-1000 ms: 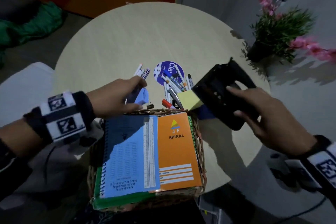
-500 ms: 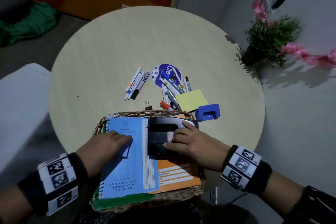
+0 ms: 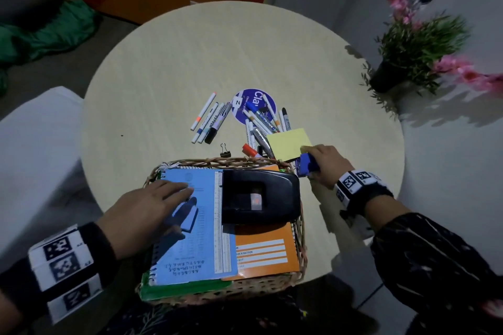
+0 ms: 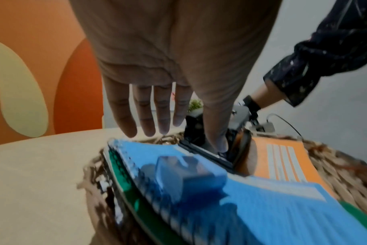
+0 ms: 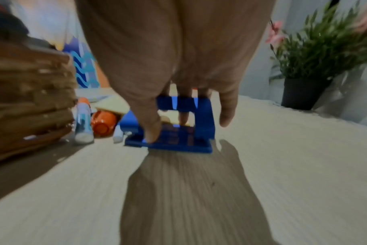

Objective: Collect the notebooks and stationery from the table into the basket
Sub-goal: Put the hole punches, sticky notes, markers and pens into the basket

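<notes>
Both hands are at work on separate items: the right hand (image 3: 324, 162) has thumb and fingers curled round a small blue punch (image 5: 178, 124) on the table (image 3: 163, 76) just outside the basket (image 3: 300, 226), a grip that looks meant to lift it across the rim; the left hand (image 3: 144, 212) lies with fingers straight and spread, holding nothing, over a blue sharpener (image 4: 191, 175) on the blue notebook (image 3: 196, 253) inside the basket, probably having just set it there, though contact is hard to judge. Between the hands a black punch (image 3: 258, 196) sits on the orange notebook (image 3: 266, 250), flat covers making a steady bed for bulkier pieces. Beyond the right hand's fingertips lie a yellow pad (image 3: 290, 143) and loose markers (image 3: 212, 119), with a binder clip (image 3: 225, 150) nearer the basket, all yet to collect
</notes>
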A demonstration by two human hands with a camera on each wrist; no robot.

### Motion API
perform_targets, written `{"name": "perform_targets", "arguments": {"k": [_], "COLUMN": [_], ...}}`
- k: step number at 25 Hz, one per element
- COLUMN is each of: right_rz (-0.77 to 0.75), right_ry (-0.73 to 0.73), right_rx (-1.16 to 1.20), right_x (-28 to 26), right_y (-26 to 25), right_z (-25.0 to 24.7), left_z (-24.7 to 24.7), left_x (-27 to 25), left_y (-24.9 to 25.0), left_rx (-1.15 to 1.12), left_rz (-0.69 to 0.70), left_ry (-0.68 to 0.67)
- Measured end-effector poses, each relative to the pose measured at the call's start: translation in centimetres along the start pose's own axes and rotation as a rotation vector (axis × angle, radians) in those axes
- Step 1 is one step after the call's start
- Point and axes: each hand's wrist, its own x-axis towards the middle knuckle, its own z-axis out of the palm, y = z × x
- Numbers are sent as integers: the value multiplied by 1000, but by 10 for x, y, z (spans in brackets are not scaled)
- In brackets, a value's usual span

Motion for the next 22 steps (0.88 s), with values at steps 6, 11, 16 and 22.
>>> {"name": "perform_targets", "arguments": {"k": [6,11,16,22], "right_rz": [37,-198,-342,-396], "right_ry": [285,203,115,-13], "right_rx": [173,135,-13,-38], "right_x": [-61,-178,-186,-152], "right_y": [1,-51,-107,-126], "right_z": [-14,-34,-10,22], "left_z": [-55,-52,-22,-14], "left_x": [29,148,235,259], "left_y": [-58,-77,-71,-56], "left_rx": [-272,-251,-214,-40], "left_rz": [-268,-351,-377,-416], "left_ry": [238,60,-101,-178]}}
